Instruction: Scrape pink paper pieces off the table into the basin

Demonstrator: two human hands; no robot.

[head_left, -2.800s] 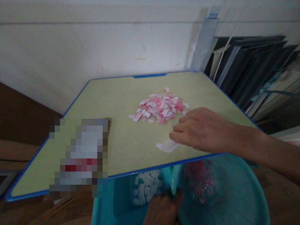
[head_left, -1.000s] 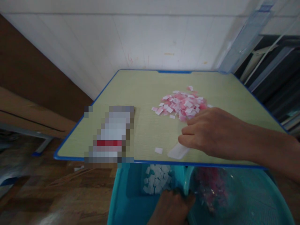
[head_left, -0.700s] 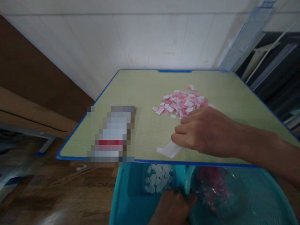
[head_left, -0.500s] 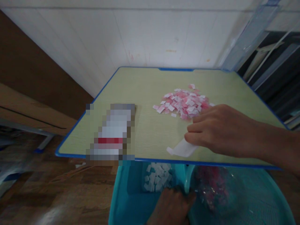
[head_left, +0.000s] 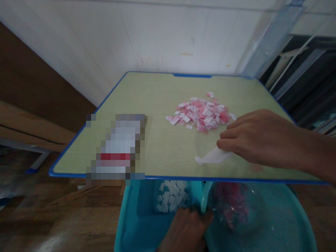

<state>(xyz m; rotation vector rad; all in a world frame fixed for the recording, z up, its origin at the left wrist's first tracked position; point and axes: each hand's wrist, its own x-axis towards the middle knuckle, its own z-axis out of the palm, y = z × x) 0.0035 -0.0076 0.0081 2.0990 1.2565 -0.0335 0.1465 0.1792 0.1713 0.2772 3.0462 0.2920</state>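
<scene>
While I watch from afar through the head camera, a pale tabletop (head_left: 154, 92) with a blue edge fills most of my view; I place everything by it. Below its near edge sit a round teal basin (head_left: 291, 224), on the right, and a rectangular teal tub (head_left: 132, 224) beside it. Over the tabletop's right half is the right hand (head_left: 248, 136), knuckles up, fingers bunched together on a white strip. Below the near edge, the left hand (head_left: 185, 227) is curled where tub and basin meet; I cannot tell whether it grips anything.

On the tabletop's left lies a pixelated oblong object (head_left: 119, 140) I cannot name. Right of its middle spreads a loose heap of pink and white pieces (head_left: 202, 113). Beneath, pink pieces (head_left: 231, 203) show in clear plastic in the basin, white pieces (head_left: 172, 194) in the tub.

I judge the work partway: separate colours are collected below, while the mixed heap is left on top.

The white strip (head_left: 214, 155) is near the tabletop's front edge. Its long axis runs roughly along that edge, slightly slanted; its free, curled end points left, the other disappears under the fingers.
</scene>
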